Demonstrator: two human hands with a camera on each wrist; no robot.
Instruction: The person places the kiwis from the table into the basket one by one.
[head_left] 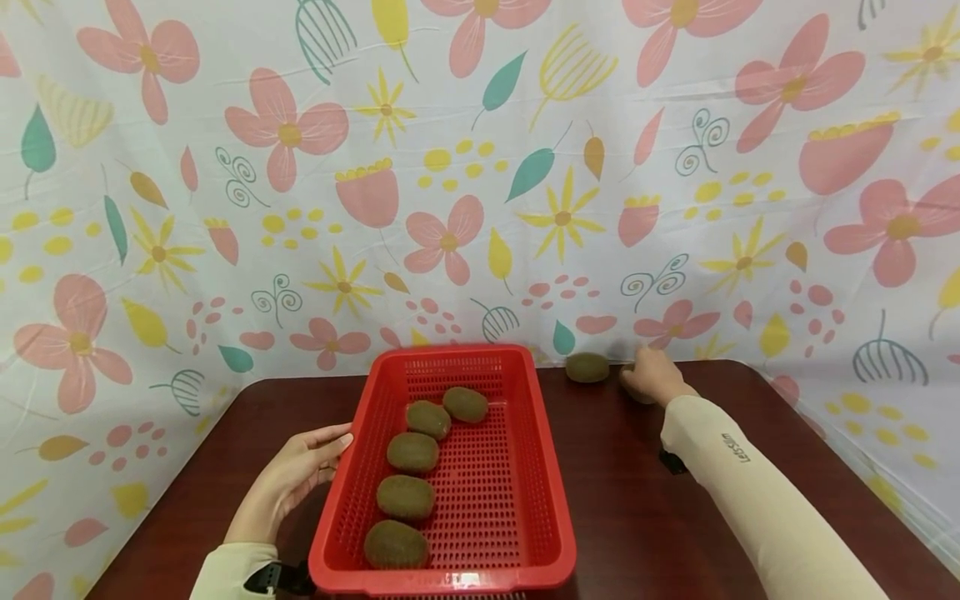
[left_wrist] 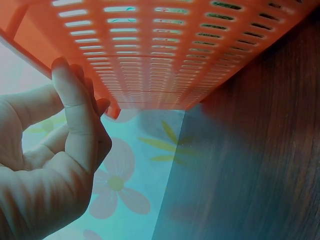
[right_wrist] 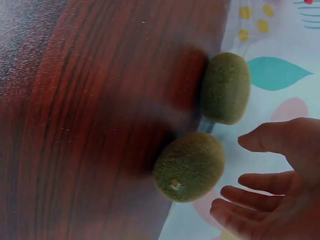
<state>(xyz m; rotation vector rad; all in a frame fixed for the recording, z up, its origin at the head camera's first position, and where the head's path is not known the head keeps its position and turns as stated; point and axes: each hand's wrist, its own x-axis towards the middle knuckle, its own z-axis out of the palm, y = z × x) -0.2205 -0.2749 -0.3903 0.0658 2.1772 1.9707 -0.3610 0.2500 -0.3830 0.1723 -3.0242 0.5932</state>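
My left hand (head_left: 294, 472) is at the left side of a red plastic basket (head_left: 558, 500), with its thumb and fingertips right at the outer rim. In the left wrist view the fingers (left_wrist: 75, 110) lie against the slotted basket wall (left_wrist: 165, 60). At the back right, my right hand (head_left: 657, 375) reaches over a brown kiwi (head_left: 633, 388) and partly hides it. The right wrist view shows the spread thumb and fingers (right_wrist: 267, 200) close beside that kiwi (right_wrist: 190, 167), with nothing between them. Another kiwi (head_left: 587, 367) lies just left of it.
Several kiwis (head_left: 405, 497) lie in a slanting row along the basket's left side. The dark wooden table (head_left: 622, 500) ends at the back against a floral cloth (head_left: 465, 167), which both loose kiwis lie near.
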